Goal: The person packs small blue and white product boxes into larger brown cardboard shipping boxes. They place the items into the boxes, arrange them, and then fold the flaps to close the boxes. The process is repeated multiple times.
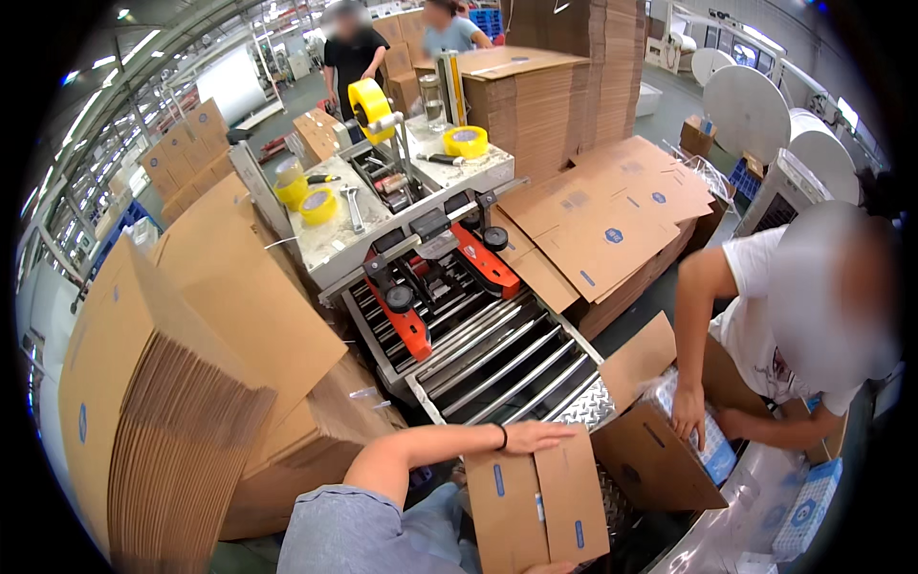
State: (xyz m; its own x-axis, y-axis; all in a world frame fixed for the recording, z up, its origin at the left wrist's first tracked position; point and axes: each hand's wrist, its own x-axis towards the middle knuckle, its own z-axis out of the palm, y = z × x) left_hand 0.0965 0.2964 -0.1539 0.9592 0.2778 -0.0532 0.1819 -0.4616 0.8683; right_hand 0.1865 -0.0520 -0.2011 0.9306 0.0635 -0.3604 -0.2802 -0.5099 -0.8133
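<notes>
A closed cardboard box (512,507) with blue printed marks lies in front of me, its two top flaps meeting at a narrow seam. My left hand (540,436), with a dark band at the wrist, rests flat along the box's far edge, fingers stretched out. At the lower rim of the picture only a sliver of my right hand (550,568) shows, against the box's near edge; its fingers are mostly hidden. Just right of my box, a co-worker's hands (690,416) reach into an open carton (645,459) holding blue-and-white packs (712,450).
Ahead, a roller conveyor (507,359) leads to a carton-sealing machine (421,220) with orange side guides and yellow tape rolls (465,142). Folded cardboard stacks stand left (182,459) and right (612,220). A metal chute (736,526) lies at lower right. Two people stand in the background.
</notes>
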